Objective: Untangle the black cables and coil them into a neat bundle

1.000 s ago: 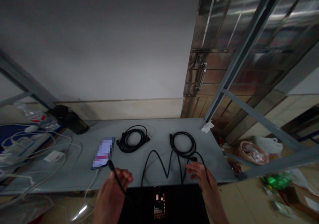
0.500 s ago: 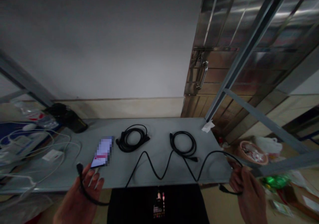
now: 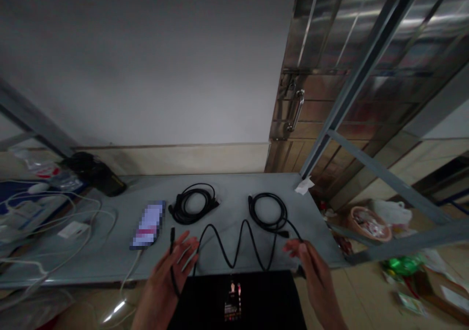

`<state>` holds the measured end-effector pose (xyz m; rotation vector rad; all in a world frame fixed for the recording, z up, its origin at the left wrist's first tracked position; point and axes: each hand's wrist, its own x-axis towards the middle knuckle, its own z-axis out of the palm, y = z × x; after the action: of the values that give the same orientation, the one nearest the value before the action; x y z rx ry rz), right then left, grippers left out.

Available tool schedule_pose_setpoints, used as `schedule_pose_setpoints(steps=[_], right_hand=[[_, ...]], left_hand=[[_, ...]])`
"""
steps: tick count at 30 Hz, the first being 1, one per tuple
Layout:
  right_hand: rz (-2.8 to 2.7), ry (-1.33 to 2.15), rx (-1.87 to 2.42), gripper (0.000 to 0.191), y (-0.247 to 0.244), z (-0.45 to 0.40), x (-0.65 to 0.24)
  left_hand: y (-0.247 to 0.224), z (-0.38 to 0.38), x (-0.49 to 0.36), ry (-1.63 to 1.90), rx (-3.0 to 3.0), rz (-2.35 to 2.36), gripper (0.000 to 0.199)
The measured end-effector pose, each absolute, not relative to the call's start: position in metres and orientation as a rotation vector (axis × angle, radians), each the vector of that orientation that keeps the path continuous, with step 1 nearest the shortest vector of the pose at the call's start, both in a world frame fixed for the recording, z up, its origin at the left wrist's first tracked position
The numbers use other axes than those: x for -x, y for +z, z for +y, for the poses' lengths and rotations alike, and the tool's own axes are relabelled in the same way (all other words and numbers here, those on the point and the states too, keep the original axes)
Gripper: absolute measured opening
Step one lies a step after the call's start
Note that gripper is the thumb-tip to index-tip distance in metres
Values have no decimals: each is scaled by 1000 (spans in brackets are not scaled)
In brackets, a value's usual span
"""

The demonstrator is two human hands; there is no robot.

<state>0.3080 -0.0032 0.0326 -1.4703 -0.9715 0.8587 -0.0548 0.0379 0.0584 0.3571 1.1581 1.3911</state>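
My left hand (image 3: pixel 172 271), fingers loosely curled and partly apart, holds the plug end of a black cable (image 3: pixel 172 252), with the plug pointing up beside the thumb. Right of it, my right hand (image 3: pixel 309 264) is closed on the same kind of black cable near the desk's front edge; part of it is hidden by the fingers. Between the hands the cable lies in a zigzag (image 3: pixel 238 247). Behind it are two coiled black cables, a thicker left coil (image 3: pixel 190 217) and a right coil (image 3: pixel 252 212).
A lit phone (image 3: pixel 148 225) with a white charging cord lies left on the grey desk (image 3: pixel 227 198). White cords and a charger (image 3: pixel 73 230), a black bottle (image 3: pixel 110 181) and a clear bottle (image 3: pixel 54 173) are farther left. A metal post (image 3: pixel 344 105) rises at the right.
Both hands have moved inward, the left to the right and the right to the left. The cable's zigzag has drawn closer together, and the left hand has moved away from the phone.
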Motion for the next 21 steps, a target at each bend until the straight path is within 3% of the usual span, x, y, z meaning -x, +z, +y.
schedule_pose_setpoints(steps=[10,21], right_hand=[[-1398,1076,1295,43,36,7,-217],[-1298,1266,1348,49,28,-3,-201]], left_hand=[[75,55,-19,1215,-268,789,26],[60,65,-37,1054,116,642,28]])
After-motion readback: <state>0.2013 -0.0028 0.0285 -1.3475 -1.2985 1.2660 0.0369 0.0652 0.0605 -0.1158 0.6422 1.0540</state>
